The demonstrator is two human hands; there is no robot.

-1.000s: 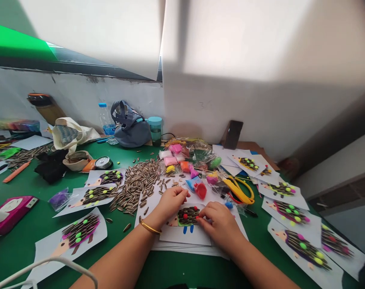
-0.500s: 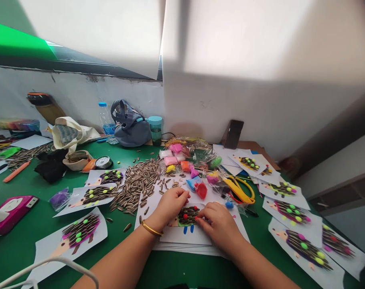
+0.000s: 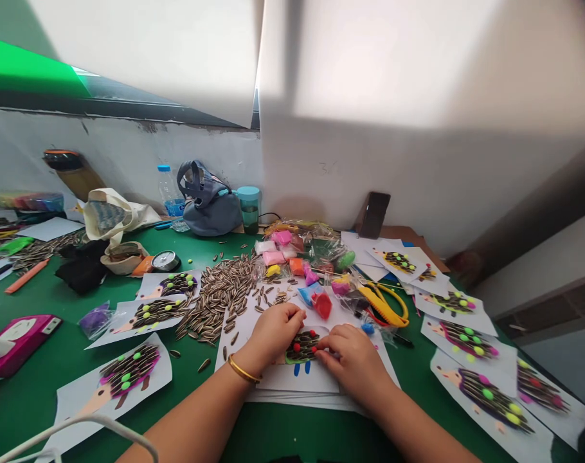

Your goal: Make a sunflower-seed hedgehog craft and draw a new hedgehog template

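Note:
A hedgehog picture (image 3: 299, 350) lies on stacked white paper at the front middle, its body covered in seeds with red balls and two blue legs below. My left hand (image 3: 278, 328), with a gold bangle at the wrist, is curled over the picture's upper left; its fingers pinch together on something too small to make out. At the picture's right edge, the fingertips of my right hand (image 3: 345, 354) press at a small red ball (image 3: 314, 350). The hedgehog's face is largely hidden by my left hand.
Sunflower seeds (image 3: 225, 292) are heaped left of the paper. Bags of coloured clay (image 3: 283, 251) and yellow-handled scissors (image 3: 384, 305) lie behind. Finished hedgehog pictures (image 3: 476, 341) line both sides. A phone (image 3: 375, 215) leans on the wall.
My left hand has shifted slightly to the right and covers more of the hedgehog's face. My right hand stays at the red ball with little movement.

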